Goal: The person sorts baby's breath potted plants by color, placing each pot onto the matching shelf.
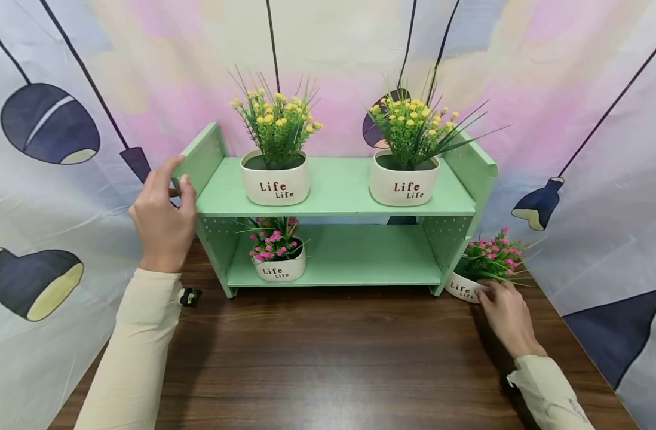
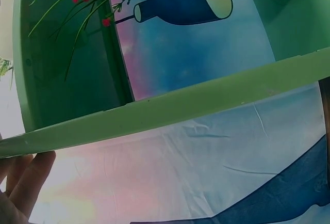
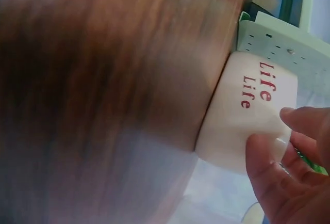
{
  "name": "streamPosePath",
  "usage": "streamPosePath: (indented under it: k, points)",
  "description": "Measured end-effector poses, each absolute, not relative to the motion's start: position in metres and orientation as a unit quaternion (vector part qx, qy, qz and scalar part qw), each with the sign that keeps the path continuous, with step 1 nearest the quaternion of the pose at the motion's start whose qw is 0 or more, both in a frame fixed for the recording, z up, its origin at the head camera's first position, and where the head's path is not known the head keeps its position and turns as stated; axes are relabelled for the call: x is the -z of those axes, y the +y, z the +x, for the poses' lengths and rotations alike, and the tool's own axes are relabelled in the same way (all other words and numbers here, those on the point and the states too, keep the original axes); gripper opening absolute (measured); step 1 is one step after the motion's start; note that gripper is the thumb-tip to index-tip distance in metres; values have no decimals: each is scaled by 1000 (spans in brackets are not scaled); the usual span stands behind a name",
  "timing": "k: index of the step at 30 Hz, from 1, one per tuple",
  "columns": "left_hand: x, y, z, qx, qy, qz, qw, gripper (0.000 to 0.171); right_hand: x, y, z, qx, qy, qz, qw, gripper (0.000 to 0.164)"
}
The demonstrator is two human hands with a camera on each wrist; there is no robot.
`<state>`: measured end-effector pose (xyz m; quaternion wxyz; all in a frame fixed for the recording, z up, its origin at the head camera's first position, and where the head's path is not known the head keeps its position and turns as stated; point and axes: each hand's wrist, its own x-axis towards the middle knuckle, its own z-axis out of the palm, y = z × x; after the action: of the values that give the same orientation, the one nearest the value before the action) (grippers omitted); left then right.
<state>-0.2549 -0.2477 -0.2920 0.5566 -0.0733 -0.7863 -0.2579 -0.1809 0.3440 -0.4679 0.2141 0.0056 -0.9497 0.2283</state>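
Observation:
A two-tier mint-green shelf (image 1: 339,209) stands on the table. My left hand (image 1: 164,212) is at the shelf's left side panel (image 1: 201,161), its fingers (image 2: 33,180) extended along the outer side; the thumb is out of sight in the left wrist view. At the shelf's right foot, my right hand (image 1: 506,313) holds a white flower pot (image 1: 461,289) marked "Life" with pink flowers (image 1: 494,254). In the right wrist view the thumb and fingers curl about one end of that pot (image 3: 247,115), which sits on the table beside the perforated side panel (image 3: 273,46).
Two white pots, one on the left (image 1: 276,185) and one on the right (image 1: 403,185), hold yellow flowers on the upper tier. On the lower tier stands another pot (image 1: 279,269) with pink flowers. Below is a dark wooden table (image 1: 328,358); a lamp-patterned cloth (image 1: 339,36) hangs behind.

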Motion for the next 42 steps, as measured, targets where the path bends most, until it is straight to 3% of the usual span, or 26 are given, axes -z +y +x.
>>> streamPosePath:
  k: [15,30,42]
  points:
    - [291,-246,-257,261,-782,-84,559,31,465,345,-177,-223,-950,-13,218,14]
    - [291,-245,-260,269,-776,-76,566,28,439,339,-144,-207,-935,6,289,10]
    - [292,-246,-260,270,-775,-70,567,28,417,327,-121,-194,-931,18,310,12]
